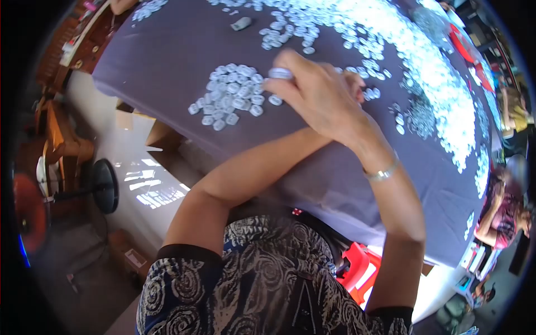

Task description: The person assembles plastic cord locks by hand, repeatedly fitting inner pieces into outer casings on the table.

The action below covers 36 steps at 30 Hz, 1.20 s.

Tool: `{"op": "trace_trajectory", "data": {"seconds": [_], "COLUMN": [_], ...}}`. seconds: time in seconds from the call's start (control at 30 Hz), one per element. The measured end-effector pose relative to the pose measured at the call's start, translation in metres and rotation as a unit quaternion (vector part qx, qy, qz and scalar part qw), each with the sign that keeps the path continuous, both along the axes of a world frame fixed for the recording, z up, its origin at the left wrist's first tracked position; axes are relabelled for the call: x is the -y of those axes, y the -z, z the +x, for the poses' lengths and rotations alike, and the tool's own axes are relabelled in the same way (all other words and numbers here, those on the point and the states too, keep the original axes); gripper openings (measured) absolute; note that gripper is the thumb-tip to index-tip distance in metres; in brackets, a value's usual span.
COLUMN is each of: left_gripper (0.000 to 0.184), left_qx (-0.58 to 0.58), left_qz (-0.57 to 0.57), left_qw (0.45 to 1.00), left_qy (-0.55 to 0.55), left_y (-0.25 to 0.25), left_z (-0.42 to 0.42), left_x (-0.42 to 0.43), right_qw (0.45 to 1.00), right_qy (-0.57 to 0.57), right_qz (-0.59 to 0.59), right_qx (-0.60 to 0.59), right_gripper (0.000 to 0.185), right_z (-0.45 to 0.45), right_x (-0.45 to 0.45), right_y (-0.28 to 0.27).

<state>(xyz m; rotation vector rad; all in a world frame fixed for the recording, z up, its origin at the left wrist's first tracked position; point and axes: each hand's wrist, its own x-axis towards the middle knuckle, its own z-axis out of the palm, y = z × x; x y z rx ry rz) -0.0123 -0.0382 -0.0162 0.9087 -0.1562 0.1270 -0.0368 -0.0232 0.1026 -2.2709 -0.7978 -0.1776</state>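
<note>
Surrounding the hands (322,99): white pieces (233,88), dark cloth (167,58)

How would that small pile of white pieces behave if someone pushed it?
The small pile of white pieces would probably spread rather than slide as one, since pieces at its edge lie separately. Each piece is likely light: the right hand seems to pinch a similar white piece between thumb and finger.
</note>
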Motion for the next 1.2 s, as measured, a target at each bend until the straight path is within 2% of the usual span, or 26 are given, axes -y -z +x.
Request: {"op": "trace_trajectory", "data": {"seconds": [0.03,0.07,0.1,0.17,0.2,0.23,0.27,0.4,0.57,0.63,0.67,0.8,0.9,1.0,1.1,1.2], "left_gripper": [0.019,0.019,0.019,0.022,0.024,0.025,0.023,0.02,0.022,0.022,0.022,0.022,0.022,0.019,0.014,0.016], "left_qx": [-0.09,0.013,0.113,0.037,-0.01,-0.06,-0.072,-0.092,-0.097,-0.097,-0.093,-0.074,-0.067,-0.045,-0.021,0.048], "left_qz": [0.138,0.21,0.276,0.175,0.123,0.066,0.059,0.036,0.026,0.025,0.029,0.061,0.062,0.071,0.166,0.235], "left_qw": [0.986,0.972,0.933,0.98,0.992,0.996,0.995,0.995,0.995,0.995,0.995,0.995,0.996,0.996,0.986,0.969], "left_qy": [-0.004,-0.103,-0.201,-0.085,-0.035,0.011,0.019,0.029,-0.026,-0.026,-0.027,-0.02,-0.012,0.011,0.012,0.051], "left_y": [-0.022,-0.008,0.019,-0.007,-0.022,-0.024,-0.025,-0.03,-0.03,-0.029,-0.028,-0.034,-0.033,-0.031,-0.035,-0.031], "left_z": [-0.007,-0.001,0.012,0.001,-0.005,-0.006,-0.006,-0.003,0.008,0.01,0.009,0.005,0.005,0.004,-0.001,-0.005], "left_x": [-0.011,-0.009,-0.005,-0.015,-0.021,-0.02,-0.019,-0.022,-0.034,-0.035,-0.034,-0.032,-0.032,-0.032,-0.028,-0.026], "right_qw": [0.999,0.996,0.992,0.97,0.957,0.963,0.966,0.963,0.964,0.968,0.968,0.977,0.971,0.975,0.953,0.886], "right_qy": [0.035,0.069,0.102,0.208,0.21,0.201,0.214,0.253,0.258,0.25,0.246,0.2,0.228,0.217,0.272,0.277], "right_qz": [0.016,0.032,0.047,0.12,0.199,0.18,0.142,0.058,0.04,0.024,0.02,-0.045,-0.068,-0.027,0.048,0.28], "right_qx": [0.021,0.041,0.06,0.038,0.017,0.003,-0.016,-0.072,-0.046,-0.01,-0.034,0.05,-0.009,-0.042,-0.123,-0.243], "right_gripper": [0.026,0.027,0.028,0.026,0.017,0.018,0.016,0.013,0.007,0.007,0.008,0.011,0.01,0.011,0.009,0.006], "right_z": [0.005,0.009,0.01,0.011,0.015,0.017,0.012,0.006,0.01,0.012,0.013,0.01,0.009,0.005,-0.006,-0.014], "right_x": [0.002,0.004,0.008,0.033,0.051,0.072,0.089,0.146,0.166,0.159,0.156,0.14,0.139,0.14,0.137,0.14], "right_y": [-0.003,-0.01,-0.016,-0.025,-0.018,-0.014,-0.01,0.027,0.064,0.066,0.065,0.063,0.063,0.062,0.056,0.057]}}
